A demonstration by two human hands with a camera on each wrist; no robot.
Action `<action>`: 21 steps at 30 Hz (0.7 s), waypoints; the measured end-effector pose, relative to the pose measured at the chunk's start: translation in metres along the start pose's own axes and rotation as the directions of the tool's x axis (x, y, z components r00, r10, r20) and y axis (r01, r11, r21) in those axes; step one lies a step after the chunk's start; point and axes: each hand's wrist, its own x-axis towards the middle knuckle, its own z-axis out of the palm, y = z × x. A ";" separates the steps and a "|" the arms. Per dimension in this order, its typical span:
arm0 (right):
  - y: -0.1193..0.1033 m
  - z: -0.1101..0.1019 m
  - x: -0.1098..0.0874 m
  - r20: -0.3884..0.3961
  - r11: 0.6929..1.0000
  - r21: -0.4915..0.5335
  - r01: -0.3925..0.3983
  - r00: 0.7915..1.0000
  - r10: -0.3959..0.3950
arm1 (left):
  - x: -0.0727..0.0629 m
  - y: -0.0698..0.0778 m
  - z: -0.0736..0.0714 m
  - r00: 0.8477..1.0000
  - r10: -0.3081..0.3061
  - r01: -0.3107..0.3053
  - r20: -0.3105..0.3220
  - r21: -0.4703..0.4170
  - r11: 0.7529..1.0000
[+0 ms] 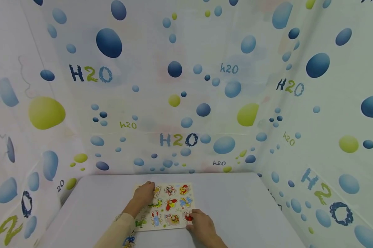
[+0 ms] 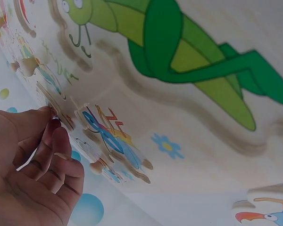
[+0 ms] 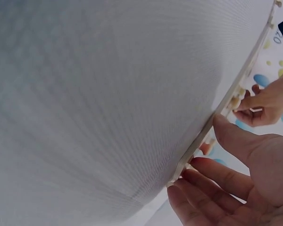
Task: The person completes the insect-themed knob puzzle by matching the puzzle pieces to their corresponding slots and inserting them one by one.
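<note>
A pale peg puzzle board (image 1: 164,226) with colourful insect pictures lies flat on the white table. At its upper left, my left hand (image 1: 144,194) pinches a small puzzle piece between thumb and forefinger (image 2: 47,113); the fingers mostly hide it. My right hand (image 1: 203,224) holds the lower right corner, thumb and fingertips against the edge, beside a red ladybird piece (image 1: 188,216). A green grasshopper (image 2: 160,47) fills the top of the left wrist view. Close to the left sleeve lies a loose blue piece (image 1: 129,240), partly cut off by the frame.
The white table (image 1: 236,206) runs back to a wall hung with white cloth (image 1: 149,103) printed with blue and green bubbles and H2O lettering. Similar cloth hangs on both sides. Small wooden pegs (image 2: 29,65) stick up from the board's pieces.
</note>
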 end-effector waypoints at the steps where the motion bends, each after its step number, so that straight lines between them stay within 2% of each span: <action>1: 0.000 0.000 0.000 -0.002 1.000 -0.001 0.003 1.000 -0.003 | 0.000 0.000 0.000 1.000 0.002 -0.002 -0.002 0.005 1.000; 9: 0.001 0.000 -0.001 -0.006 1.000 -0.011 0.010 1.000 -0.010 | 0.000 0.002 0.002 1.000 0.023 -0.022 -0.020 0.022 1.000; 16: 0.001 0.001 -0.001 0.016 1.000 -0.003 -0.014 1.000 0.014 | -0.004 0.005 -0.002 0.999 0.037 -0.037 -0.008 0.018 0.999; 21: 0.002 0.001 -0.001 0.008 1.000 -0.001 -0.003 1.000 0.003 | -0.006 0.007 -0.005 0.999 0.035 -0.035 -0.002 0.013 0.999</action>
